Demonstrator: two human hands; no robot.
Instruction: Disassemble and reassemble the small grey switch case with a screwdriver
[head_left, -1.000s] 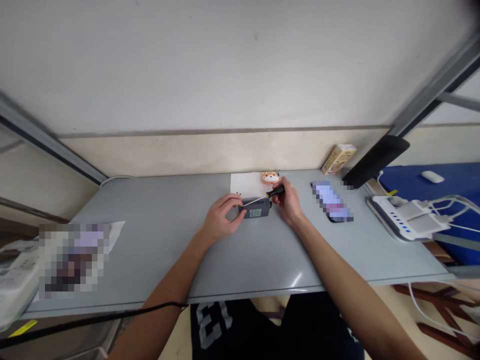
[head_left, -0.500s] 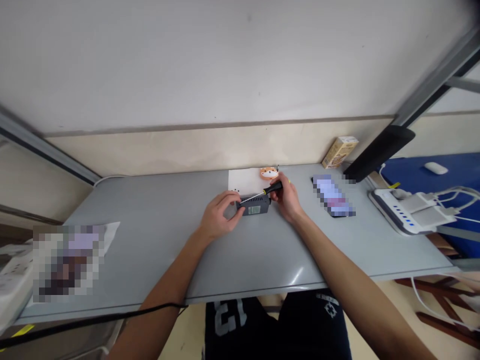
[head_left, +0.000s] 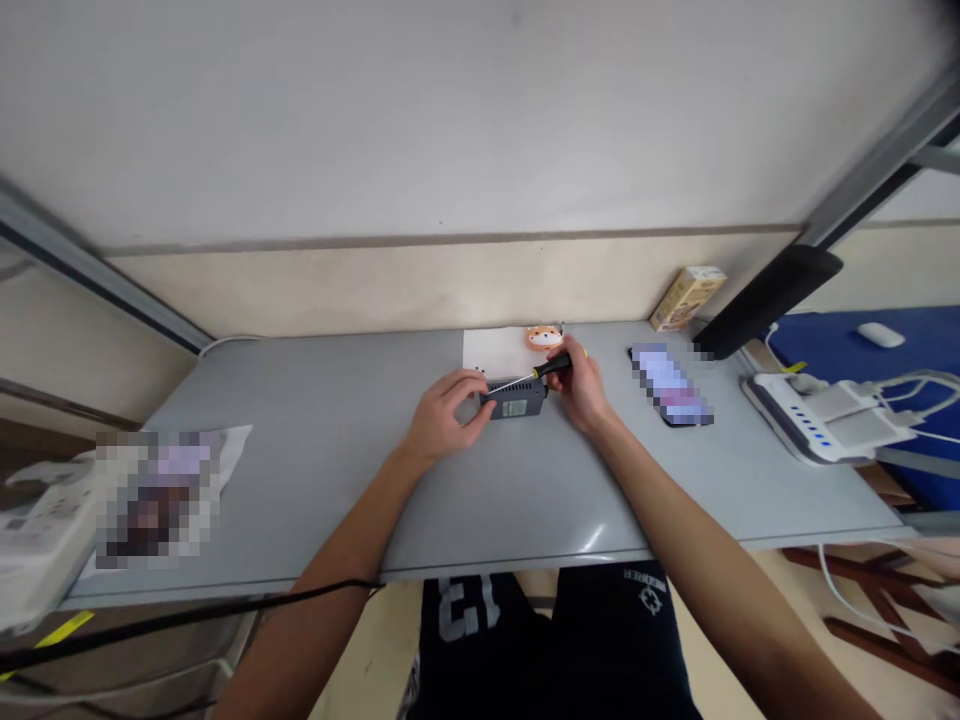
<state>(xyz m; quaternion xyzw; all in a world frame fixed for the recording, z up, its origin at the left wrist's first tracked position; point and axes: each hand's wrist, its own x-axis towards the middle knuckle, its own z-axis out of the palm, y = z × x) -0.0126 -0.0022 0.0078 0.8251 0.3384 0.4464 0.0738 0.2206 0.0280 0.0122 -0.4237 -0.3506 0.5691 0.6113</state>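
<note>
A small dark grey box with vent slots and a pale label point(head_left: 515, 408) sits on the grey desk. My left hand point(head_left: 450, 412) grips its left end between thumb and fingers. In my right hand point(head_left: 581, 385) is a screwdriver point(head_left: 553, 366) with a black and yellow handle, held slanting down to the left. Its shaft crosses the top of the box and the tip is at the left corner, by my left fingertips. Whether the tip sits in a screw I cannot tell. Some right fingers are close to the box's right end.
Behind the box lie a white sheet point(head_left: 491, 350) with small dark specks and an orange animal-face item point(head_left: 544, 338). To the right are a phone point(head_left: 671, 385), a small carton point(head_left: 688, 298) and a white power strip point(head_left: 810, 420) with chargers. A blurred-out print point(head_left: 236, 450) lies far left.
The whole view has shifted slightly. Both hands keep their hold, and the screwdriver stays at the box's left corner with little visible change.
</note>
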